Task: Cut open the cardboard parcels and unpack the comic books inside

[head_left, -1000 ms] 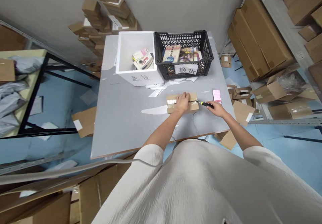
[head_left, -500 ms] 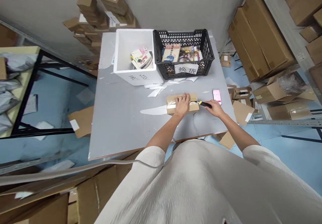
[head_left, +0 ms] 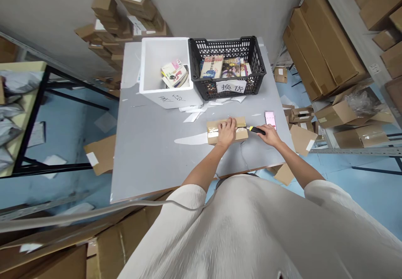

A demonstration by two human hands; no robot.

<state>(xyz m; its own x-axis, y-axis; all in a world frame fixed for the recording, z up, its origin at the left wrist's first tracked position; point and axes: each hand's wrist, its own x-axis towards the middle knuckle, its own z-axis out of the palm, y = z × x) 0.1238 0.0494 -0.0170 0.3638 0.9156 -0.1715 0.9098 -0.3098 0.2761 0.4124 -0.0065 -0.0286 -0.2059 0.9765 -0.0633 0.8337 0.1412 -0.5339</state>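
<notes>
A small taped cardboard box [head_left: 241, 134] lies on the grey table. My left hand [head_left: 227, 131], with a ring on one finger, is laid over the top of the box and holds it, its fingertips close to the far edge. In my right hand [head_left: 270, 136] is a black and yellow utility knife [head_left: 257, 130], gripped by its handle. The blade points left and meets the taped top of the box, just right of my left hand. How deep the tip sits cannot be made out.
Behind the box stand a white foam bin [head_left: 165, 97] and a black plastic crate [head_left: 258, 78], both holding books. Paper scraps [head_left: 195, 112] lie before them. A phone [head_left: 270, 119] is beyond my right hand. Shelving with cartons [head_left: 333, 40] rises at the right.
The knife and my right hand have moved very slightly to the right. My left hand stays on the box. The whole view has shifted a little.
</notes>
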